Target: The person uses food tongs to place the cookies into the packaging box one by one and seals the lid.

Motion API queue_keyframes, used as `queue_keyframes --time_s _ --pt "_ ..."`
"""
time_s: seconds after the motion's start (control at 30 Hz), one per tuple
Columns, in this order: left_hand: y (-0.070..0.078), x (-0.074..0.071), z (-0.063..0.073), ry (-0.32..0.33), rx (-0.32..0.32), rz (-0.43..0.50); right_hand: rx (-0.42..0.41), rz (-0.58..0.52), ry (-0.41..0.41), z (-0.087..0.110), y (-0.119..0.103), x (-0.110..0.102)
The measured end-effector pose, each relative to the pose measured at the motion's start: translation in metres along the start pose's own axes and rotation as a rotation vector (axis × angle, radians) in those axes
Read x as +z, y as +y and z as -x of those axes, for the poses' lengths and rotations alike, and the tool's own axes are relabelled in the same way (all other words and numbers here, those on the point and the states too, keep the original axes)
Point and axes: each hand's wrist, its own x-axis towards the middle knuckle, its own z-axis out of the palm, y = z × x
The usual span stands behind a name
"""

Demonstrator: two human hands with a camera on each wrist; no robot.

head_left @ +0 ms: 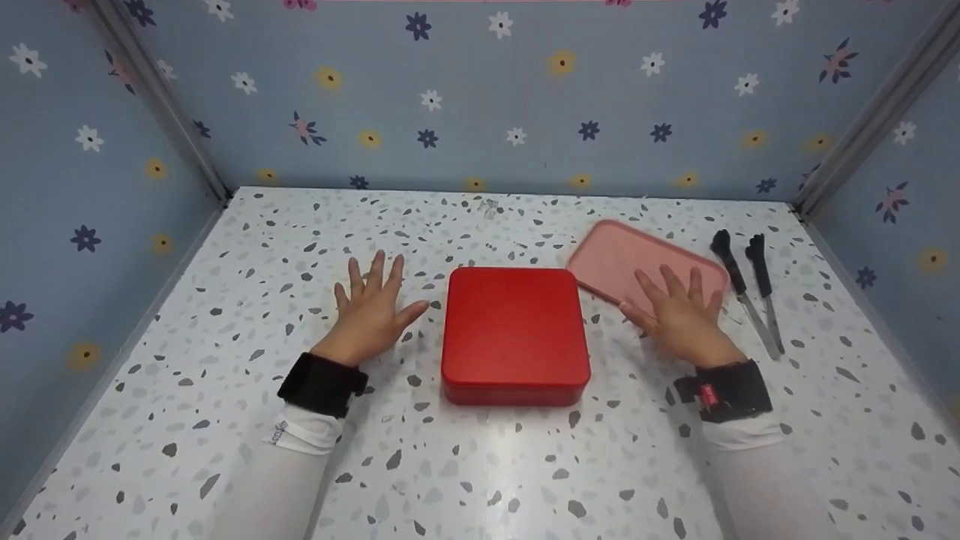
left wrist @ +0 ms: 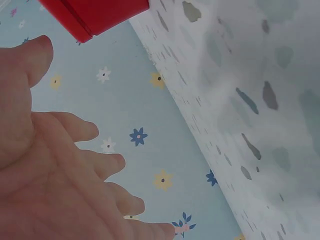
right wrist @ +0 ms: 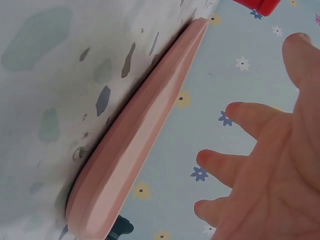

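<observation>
A red square box (head_left: 516, 326), its top closed, sits mid-table between the two hands. To its left my left hand (head_left: 369, 315) is held palm down with fingers spread, holding nothing; the left wrist view shows its palm and a corner of the red box (left wrist: 100, 15). My right hand (head_left: 684, 322) hovers with spread fingers over the near right part of a pink tray (head_left: 622, 255), and nothing is in it. In the right wrist view a gap shows between the right hand (right wrist: 270, 165) and the tray's side (right wrist: 135, 135).
Right of the tray lie two black-handled utensils (head_left: 760, 270) with metal ends, side by side; the left one (head_left: 739, 281) slants toward the other. Flowered blue panels (head_left: 495, 97) wall the speckled white table (head_left: 487, 480) at the back and both sides.
</observation>
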Motion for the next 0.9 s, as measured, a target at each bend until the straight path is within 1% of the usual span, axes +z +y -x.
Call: queue_keyframes --time_s 0.27,0.5,0.73,0.9 --pt "0.0010 0.0012 -0.0027 0.002 0.014 -0.003 -0.013 0.009 0.017 -0.0007 -0.0008 -0.0056" --pt "-0.0019 0.0003 -0.0007 -0.009 0.027 0.010 -0.011 0.013 0.020 0.0004 -0.0024 -0.0049" --pt "-0.0034 -0.0016 -0.0014 -0.017 0.015 -0.010 -0.021 -0.002 0.022 0.0026 -0.0018 -0.0048" --pt "-0.0038 -0.0031 -0.0026 -0.015 0.019 -0.013 -0.021 0.000 0.029 0.0026 -0.0002 -0.0043"
